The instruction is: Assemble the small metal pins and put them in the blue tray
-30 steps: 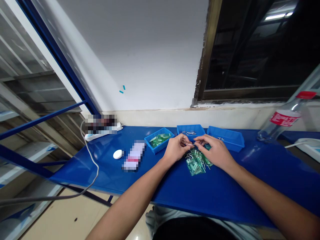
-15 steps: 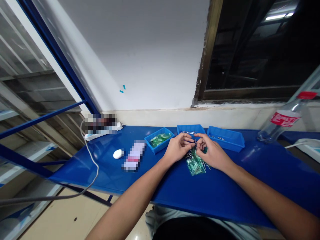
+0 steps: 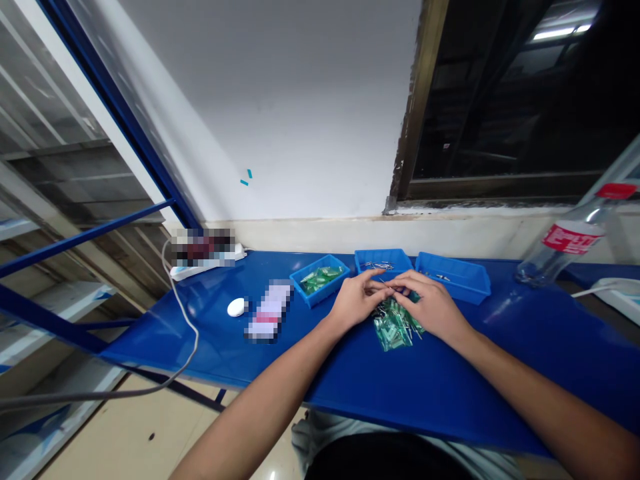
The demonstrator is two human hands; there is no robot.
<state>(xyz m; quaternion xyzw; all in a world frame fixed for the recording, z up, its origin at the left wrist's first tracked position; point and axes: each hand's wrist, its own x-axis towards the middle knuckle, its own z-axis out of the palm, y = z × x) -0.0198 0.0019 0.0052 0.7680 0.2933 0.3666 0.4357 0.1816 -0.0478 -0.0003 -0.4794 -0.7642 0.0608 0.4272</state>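
My left hand (image 3: pixel 356 298) and my right hand (image 3: pixel 431 304) meet above the table, fingertips pinched together around a small thin metal piece (image 3: pixel 383 284). Its exact kind is too small to make out, and the fingers cover most of it. Just below the hands lies a pile of green-tinted clear plastic packets (image 3: pixel 393 331), with thin silvery metal pieces (image 3: pixel 382 309) mixed in. My right hand partly hides this pile. Behind the hands a blue tray (image 3: pixel 363 257) holds several similar metal pieces.
Left of the hands, a blue tray (image 3: pixel 307 301) contains green packets (image 3: pixel 323 279). Another blue tray (image 3: pixel 465 289) with a few small metal pieces stands behind right. A plastic bottle (image 3: pixel 573 239), a white round object (image 3: pixel 236 307), a power strip (image 3: pixel 187 271) and a cable (image 3: pixel 194 333) are around.
My right hand's fingers have moved left and closed over toward my left fingertips. Both hands now pinch closer together. The packets and trays have stayed in place.
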